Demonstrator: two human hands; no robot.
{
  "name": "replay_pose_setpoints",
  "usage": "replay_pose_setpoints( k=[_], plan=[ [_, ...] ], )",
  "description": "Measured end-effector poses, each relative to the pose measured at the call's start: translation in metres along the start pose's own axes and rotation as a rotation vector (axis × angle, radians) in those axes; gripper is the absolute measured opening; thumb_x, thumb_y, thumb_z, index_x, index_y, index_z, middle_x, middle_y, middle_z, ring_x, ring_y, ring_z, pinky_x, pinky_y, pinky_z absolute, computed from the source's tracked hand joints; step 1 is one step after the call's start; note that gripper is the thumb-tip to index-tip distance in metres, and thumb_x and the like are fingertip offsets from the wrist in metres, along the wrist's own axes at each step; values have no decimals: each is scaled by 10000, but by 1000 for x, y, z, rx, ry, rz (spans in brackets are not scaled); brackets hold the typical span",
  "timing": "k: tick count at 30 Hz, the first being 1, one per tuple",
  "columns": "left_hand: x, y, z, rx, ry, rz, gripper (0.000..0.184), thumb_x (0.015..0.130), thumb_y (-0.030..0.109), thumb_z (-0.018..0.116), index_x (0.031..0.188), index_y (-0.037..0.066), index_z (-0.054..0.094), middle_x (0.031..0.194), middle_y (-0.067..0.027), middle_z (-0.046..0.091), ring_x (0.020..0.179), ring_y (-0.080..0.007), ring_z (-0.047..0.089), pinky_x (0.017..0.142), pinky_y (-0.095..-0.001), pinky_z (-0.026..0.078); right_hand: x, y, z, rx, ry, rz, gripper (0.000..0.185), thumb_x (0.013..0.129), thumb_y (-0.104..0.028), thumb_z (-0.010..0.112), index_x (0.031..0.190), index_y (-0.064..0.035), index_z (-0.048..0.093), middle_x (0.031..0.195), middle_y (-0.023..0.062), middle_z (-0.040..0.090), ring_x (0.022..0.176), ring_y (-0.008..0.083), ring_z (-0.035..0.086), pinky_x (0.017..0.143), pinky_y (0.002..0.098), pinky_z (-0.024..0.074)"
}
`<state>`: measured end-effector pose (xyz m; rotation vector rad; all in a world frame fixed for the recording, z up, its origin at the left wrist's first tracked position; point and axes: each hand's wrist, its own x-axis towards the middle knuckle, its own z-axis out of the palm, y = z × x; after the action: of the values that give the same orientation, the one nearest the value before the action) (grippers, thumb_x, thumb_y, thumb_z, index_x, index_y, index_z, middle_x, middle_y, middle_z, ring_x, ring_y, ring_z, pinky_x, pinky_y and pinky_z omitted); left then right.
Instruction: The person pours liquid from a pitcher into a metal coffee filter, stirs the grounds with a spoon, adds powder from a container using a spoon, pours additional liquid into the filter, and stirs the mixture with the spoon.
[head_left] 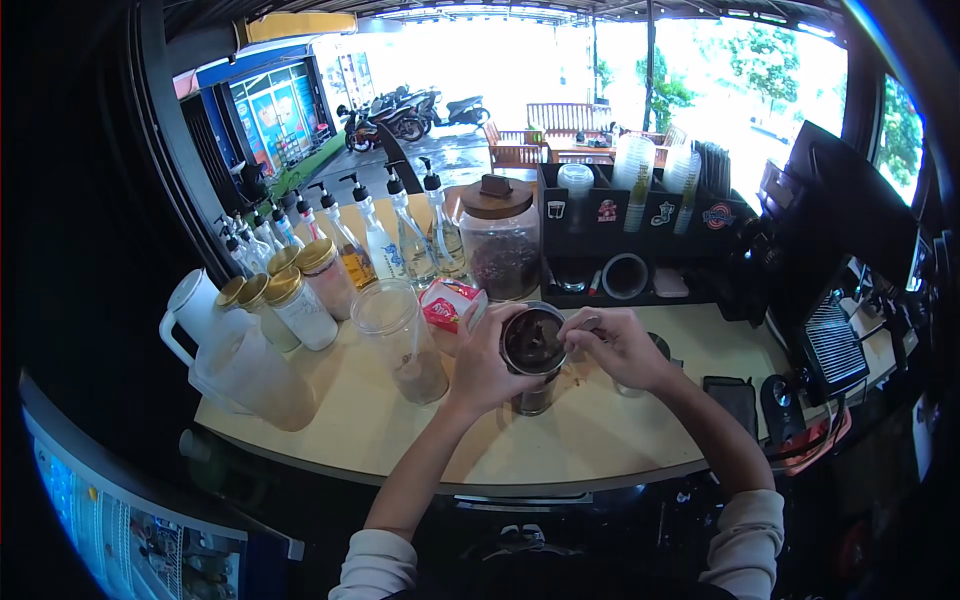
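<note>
My left hand (485, 358) is wrapped around a round cup (506, 345) with a thick dark brown mixture (533, 335) inside. My right hand (627, 348) pinches a spoon (590, 322), its handle showing at the fingers and its lower end inside the cup. A clear base (533, 402) shows below the cup; I cannot tell whether it belongs to it. Just left of my left hand stands a tall clear plastic container (400, 340) with brown powder low inside. Behind that hand lies a red and white packet (452, 303).
A large wooden-lidded glass jar (500, 245) stands behind the cup. Pump bottles (410, 235), gold-lidded jars (300, 310) and a frosted pitcher (250, 370) line the left. A black organizer (640, 255) holds plastic cups at the back. An espresso machine (840, 330) stands right.
</note>
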<state>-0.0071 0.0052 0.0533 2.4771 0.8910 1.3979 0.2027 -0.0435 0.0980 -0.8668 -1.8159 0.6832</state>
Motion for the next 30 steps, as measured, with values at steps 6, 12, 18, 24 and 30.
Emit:
replay_pose_setpoints(
  k=[6,12,18,24,30],
  plan=[
    [2,0,-9,-13,-66,3,827,516,291,880,1231,120,502,1183,-65,589,1148,-249,555,1126,-479,220,6,5,-7,-65,-19,-20,149,931,-117,584,973,24,611,757,77,652,670,73,571,610,253,469],
    [6,-3,-12,-34,-114,66,833,524,249,860,1257,115,489,1220,-80,531,1196,-302,474,1107,-479,257,10,-10,-8,-130,-57,25,126,931,-88,573,963,27,612,753,83,640,666,107,602,608,268,482],
    [5,-5,-12,-79,-138,14,833,534,238,854,1270,118,483,1239,-83,535,1216,-308,465,1115,-486,249,15,-14,-14,-213,-76,-11,138,910,-105,603,934,28,632,751,98,627,664,133,609,614,294,473],
    [5,-6,-12,-63,-126,29,845,543,234,841,1282,132,444,1222,-64,555,1202,-235,517,1149,-481,179,18,-13,-10,-248,-90,-124,140,891,-117,624,951,9,641,759,112,617,640,165,590,599,297,456],
    [3,-8,-9,-85,-116,18,845,530,228,853,1277,114,474,1244,-98,519,1241,-314,438,1099,-462,277,19,-16,-8,-246,-136,-67,140,886,-108,626,952,15,634,748,131,602,626,175,577,594,312,452]
  ],
)
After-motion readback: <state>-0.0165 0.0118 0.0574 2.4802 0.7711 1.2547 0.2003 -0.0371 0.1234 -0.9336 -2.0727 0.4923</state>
